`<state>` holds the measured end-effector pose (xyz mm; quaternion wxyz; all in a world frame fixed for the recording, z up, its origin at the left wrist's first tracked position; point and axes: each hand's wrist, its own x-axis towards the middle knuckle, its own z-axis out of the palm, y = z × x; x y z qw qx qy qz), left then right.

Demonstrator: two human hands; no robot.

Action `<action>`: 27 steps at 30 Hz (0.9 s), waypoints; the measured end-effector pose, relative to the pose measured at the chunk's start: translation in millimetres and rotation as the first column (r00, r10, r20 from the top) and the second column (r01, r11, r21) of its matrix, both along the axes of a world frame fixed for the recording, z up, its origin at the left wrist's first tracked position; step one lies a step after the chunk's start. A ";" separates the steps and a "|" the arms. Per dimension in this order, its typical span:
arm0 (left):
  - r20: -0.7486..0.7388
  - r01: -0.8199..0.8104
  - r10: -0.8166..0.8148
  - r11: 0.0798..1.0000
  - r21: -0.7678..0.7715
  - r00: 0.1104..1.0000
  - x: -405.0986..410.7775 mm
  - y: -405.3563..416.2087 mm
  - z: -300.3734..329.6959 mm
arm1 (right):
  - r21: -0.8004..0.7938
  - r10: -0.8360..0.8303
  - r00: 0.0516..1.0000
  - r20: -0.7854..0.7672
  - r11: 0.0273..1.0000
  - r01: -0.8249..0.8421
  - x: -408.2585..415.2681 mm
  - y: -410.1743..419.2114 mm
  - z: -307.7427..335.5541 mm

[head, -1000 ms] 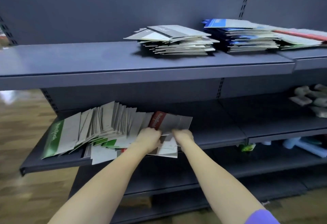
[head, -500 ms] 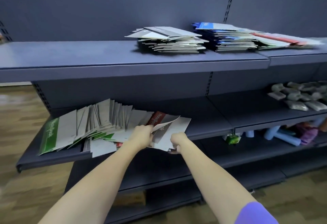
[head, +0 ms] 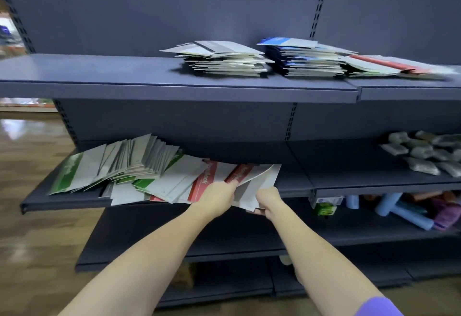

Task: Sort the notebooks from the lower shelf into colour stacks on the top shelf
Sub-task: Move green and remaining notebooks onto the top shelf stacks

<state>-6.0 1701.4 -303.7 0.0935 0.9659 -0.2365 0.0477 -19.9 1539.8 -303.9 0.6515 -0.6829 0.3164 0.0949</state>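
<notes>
A fanned pile of grey notebooks with green spines point(head: 124, 163) leans on the lower shelf point(head: 62, 199). At its right end lie red-spined notebooks point(head: 202, 183). My left hand point(head: 219, 192) rests on them and pinches a red-spined notebook point(head: 252, 174) that lifts off the pile. My right hand point(head: 268, 198) grips that small bundle from below at the shelf's front edge. On the top shelf point(head: 99, 71) stand a grey stack point(head: 224, 58), a blue stack point(head: 304, 57) and a low red-topped stack point(head: 389, 66).
Small grey packets point(head: 424, 152) lie on the lower shelf to the right. Below them are pastel bottles point(head: 404, 209) and a green box point(head: 324, 208). The left half of the top shelf is bare. Wooden floor lies to the left.
The camera has swung left. Both hands have pulled the red-spined bundle out toward the shelf edge and raised it, uncovering another red-spined notebook beneath.
</notes>
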 end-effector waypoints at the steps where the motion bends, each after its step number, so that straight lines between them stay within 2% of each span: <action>1: -0.003 0.002 -0.002 1.000 0.005 1.000 -5.3 -11.8 -0.1 | 0.007 0.002 1.000 -0.003 1.000 -0.002 -3.9 -9.9 0.9; 5: -0.012 -0.005 0.006 0.998 0.066 1.000 -17.4 -50.0 -3.4 | 0.097 0.055 0.998 0.034 0.994 -0.058 -12.8 -41.8 8.7; 8: 0.005 0.006 -0.007 0.991 0.135 1.000 -23.7 -72.9 -0.2 | 0.256 0.056 0.994 0.093 0.964 -0.078 -12.5 -57.5 7.4; 11: 0.041 -0.001 -0.005 0.989 0.149 0.999 -30.1 -86.4 1.3 | 0.434 0.036 0.997 0.073 0.899 -0.064 -7.3 -68.4 -1.1; 12: 0.043 0.004 -0.010 0.988 0.153 0.999 -30.9 -88.4 -0.8 | 0.447 0.051 0.996 0.074 0.891 -0.079 -6.2 -71.5 -2.2; 14: 0.019 -0.007 0.005 0.993 0.115 1.000 -33.1 -88.0 -7.3 | 0.361 0.081 0.994 0.075 0.927 -0.103 -8.6 -74.8 -3.2; 16: -0.022 0.005 -0.003 0.997 0.076 1.000 -35.7 -84.3 -13.2 | 0.247 0.043 0.996 0.077 0.967 -0.060 -9.0 -76.8 -13.4; 18: -0.046 0.021 -0.016 0.993 0.116 0.999 -36.8 -80.0 -14.8 | 0.152 0.019 0.995 0.098 0.988 -0.034 -5.7 -81.4 -25.0; 20: -0.060 -0.047 0.056 0.987 0.151 0.997 -35.4 -72.6 -14.1 | 0.103 -0.015 0.991 0.131 0.995 0.002 -4.5 -89.8 -27.3; 24: -0.037 -0.250 0.270 0.927 0.280 0.962 -28.3 -45.0 -21.0 | 0.135 -0.104 0.986 0.132 0.987 0.086 1.3 -112.9 -36.1; 27: -0.085 -0.267 0.307 0.912 0.311 0.948 -23.1 -32.5 -21.5 | 0.172 -0.088 0.987 0.131 0.983 0.065 2.3 -117.3 -38.0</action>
